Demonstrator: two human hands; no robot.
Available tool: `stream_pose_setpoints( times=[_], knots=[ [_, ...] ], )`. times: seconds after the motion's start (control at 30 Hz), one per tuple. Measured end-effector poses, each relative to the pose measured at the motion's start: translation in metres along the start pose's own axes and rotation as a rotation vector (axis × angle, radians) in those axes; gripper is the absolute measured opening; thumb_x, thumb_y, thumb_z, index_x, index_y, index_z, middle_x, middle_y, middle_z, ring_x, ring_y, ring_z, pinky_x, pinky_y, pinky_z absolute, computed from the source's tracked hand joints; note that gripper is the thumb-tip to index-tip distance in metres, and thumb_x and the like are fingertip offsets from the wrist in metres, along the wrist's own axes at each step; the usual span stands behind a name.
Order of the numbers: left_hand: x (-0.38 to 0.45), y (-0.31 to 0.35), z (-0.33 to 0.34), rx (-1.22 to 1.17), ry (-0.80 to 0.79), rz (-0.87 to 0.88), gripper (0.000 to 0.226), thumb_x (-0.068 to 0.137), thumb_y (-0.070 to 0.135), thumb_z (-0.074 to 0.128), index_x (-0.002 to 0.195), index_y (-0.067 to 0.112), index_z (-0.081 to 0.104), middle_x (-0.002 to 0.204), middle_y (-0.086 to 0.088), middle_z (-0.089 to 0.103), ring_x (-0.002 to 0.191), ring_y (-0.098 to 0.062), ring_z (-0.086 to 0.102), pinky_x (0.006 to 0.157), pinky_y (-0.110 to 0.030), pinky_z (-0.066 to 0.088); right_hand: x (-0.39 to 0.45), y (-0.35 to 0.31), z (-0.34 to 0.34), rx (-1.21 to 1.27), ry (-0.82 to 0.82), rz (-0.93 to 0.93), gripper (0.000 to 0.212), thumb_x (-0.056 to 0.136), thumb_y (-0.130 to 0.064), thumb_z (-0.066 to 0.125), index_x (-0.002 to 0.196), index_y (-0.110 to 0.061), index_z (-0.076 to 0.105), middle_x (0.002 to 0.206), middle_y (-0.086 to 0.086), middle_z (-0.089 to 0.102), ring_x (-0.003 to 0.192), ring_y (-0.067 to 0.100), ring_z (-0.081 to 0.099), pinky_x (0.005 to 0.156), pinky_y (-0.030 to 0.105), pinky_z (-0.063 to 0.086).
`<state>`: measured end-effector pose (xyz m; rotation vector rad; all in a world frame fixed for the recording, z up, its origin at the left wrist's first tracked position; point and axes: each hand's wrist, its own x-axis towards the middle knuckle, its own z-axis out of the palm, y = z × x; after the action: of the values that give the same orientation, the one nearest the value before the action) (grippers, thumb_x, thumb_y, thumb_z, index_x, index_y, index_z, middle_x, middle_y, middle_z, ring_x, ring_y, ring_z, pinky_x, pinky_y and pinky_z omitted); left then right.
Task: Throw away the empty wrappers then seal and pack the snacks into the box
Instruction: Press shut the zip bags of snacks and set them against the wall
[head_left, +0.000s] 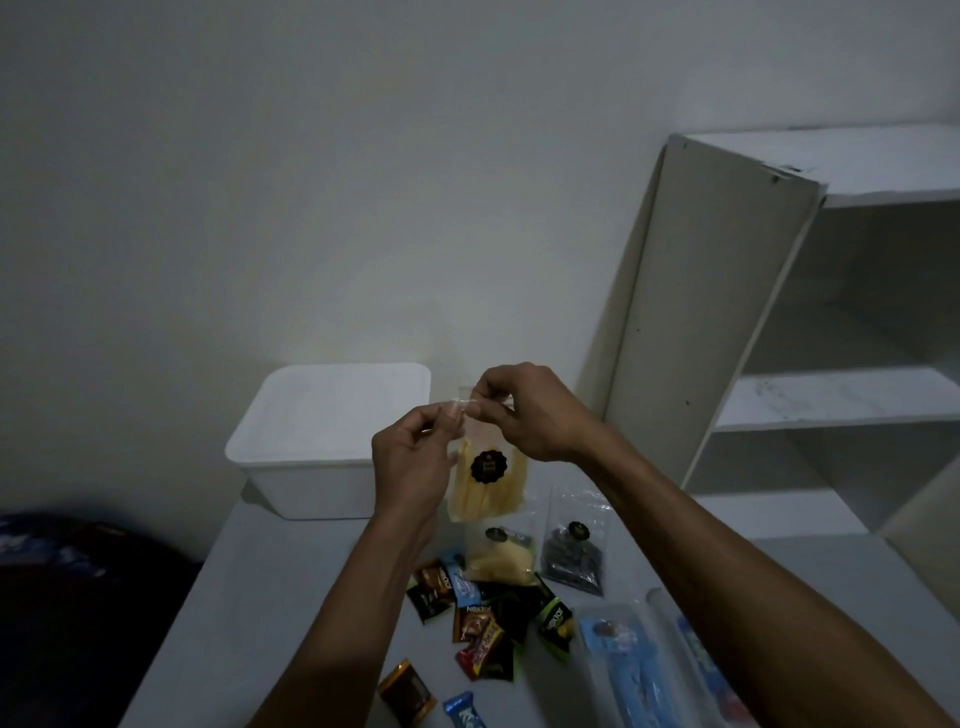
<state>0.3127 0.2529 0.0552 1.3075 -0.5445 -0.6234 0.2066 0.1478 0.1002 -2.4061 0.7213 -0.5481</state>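
I hold a clear bag of pale yellow snack sticks (488, 488) with a round black label up above the table. My left hand (415, 462) and my right hand (524, 410) both pinch its top edge, fingertips close together. A white plastic box (322, 441) with its lid on sits at the table's far left, just behind my left hand. Below the held bag lie a second clear bag of yellow snacks (501, 558) and a clear bag of dark snacks (574, 561).
Several small colourful snack packets (483, 623) lie scattered on the white table (260, 597). Two long clear packs with blue contents (628, 670) lie at the front right. A white open shelf unit (779, 338) stands to the right. A dark object fills the lower left.
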Motion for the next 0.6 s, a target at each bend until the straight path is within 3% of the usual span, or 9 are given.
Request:
stream_pose_setpoints(
  times=[0.13, 0.3, 0.6],
  knots=[
    [0.0, 0.0, 0.005, 0.016, 0.013, 0.019, 0.008, 0.089, 0.021, 0.068, 0.087, 0.02, 0.076, 0.076, 0.004, 0.072, 0.074, -0.004, 0.066, 0.065, -0.026, 0.054, 0.003, 0.003, -0.004, 0.022, -0.027, 0.006, 0.015, 0.094, -0.034, 0.063, 0.081, -0.026, 0.064, 0.082, -0.009, 0.067, 0.083, 0.011, 0.062, 0.076, 0.038, 0.055],
    [0.003, -0.002, 0.002, -0.003, 0.066, 0.003, 0.008, 0.09, 0.021, 0.068, 0.089, 0.016, 0.075, 0.076, 0.001, 0.07, 0.074, -0.007, 0.065, 0.067, -0.029, 0.055, 0.003, 0.01, -0.01, 0.076, -0.066, 0.014, 0.01, 0.093, -0.03, 0.066, 0.084, -0.026, 0.065, 0.082, -0.015, 0.065, 0.079, 0.0, 0.06, 0.065, 0.016, 0.041],
    [0.007, -0.002, -0.001, 0.129, 0.027, 0.089, 0.007, 0.09, 0.017, 0.067, 0.089, 0.013, 0.073, 0.078, 0.0, 0.069, 0.074, -0.007, 0.061, 0.069, -0.022, 0.049, 0.005, 0.009, -0.005, 0.14, -0.055, 0.001, 0.012, 0.092, -0.029, 0.068, 0.087, -0.019, 0.07, 0.085, -0.007, 0.069, 0.084, 0.008, 0.064, 0.073, 0.024, 0.051]
  ],
)
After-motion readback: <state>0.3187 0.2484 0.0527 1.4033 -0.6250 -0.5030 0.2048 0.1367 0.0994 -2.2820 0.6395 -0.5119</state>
